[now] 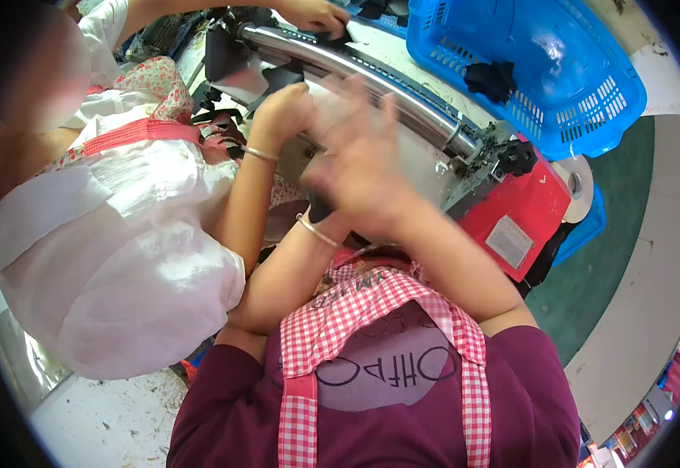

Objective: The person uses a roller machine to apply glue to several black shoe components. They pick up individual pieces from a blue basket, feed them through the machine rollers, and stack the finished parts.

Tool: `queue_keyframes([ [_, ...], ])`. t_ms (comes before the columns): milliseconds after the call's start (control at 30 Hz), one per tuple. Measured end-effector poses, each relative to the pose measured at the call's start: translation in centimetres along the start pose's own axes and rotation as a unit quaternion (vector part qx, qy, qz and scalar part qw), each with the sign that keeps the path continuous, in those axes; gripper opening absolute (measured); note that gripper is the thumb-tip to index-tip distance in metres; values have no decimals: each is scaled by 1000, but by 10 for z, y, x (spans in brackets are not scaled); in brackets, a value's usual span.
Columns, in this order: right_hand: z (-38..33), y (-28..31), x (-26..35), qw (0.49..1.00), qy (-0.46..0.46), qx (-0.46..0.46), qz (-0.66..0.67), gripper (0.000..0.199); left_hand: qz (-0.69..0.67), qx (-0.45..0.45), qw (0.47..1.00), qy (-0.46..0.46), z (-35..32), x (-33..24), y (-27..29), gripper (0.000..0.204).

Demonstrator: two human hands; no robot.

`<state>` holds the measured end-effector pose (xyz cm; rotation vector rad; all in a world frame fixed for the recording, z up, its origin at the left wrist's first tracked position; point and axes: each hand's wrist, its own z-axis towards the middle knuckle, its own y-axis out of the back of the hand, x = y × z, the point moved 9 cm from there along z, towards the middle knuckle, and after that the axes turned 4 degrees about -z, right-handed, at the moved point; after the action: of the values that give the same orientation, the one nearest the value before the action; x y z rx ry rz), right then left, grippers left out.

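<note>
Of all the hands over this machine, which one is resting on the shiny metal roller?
The co-worker's far hand at the top, fingers on the roller. The wearer's own hands are blurred, raised nearer the camera.

A long shiny metal roller (355,74) lies slanted across the red-bodied machine (523,207); a small dark piece, perhaps, sits under the blurred hands
</note>
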<state>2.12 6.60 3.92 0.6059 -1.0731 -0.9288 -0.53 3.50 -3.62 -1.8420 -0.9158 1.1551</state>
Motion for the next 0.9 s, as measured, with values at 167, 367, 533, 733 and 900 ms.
queue_keyframes([
  [167,-15,-9,-47,890,-178,-16,420,63,353,7,936,0,34,-36,37,49],
  [367,-24,-6,-45,932,-237,-115,248,27,368,3,929,-42,36,-41,39,50],
  [533,-23,2,3,980,-12,-149,133,14,97,106,963,230,-1,-3,12,78],
  [733,-13,7,-37,994,-84,-63,24,19,346,225,910,41,-18,-45,-1,98],
  [900,-4,-9,-32,979,-115,-65,157,20,403,202,892,40,-6,-63,38,39],
])
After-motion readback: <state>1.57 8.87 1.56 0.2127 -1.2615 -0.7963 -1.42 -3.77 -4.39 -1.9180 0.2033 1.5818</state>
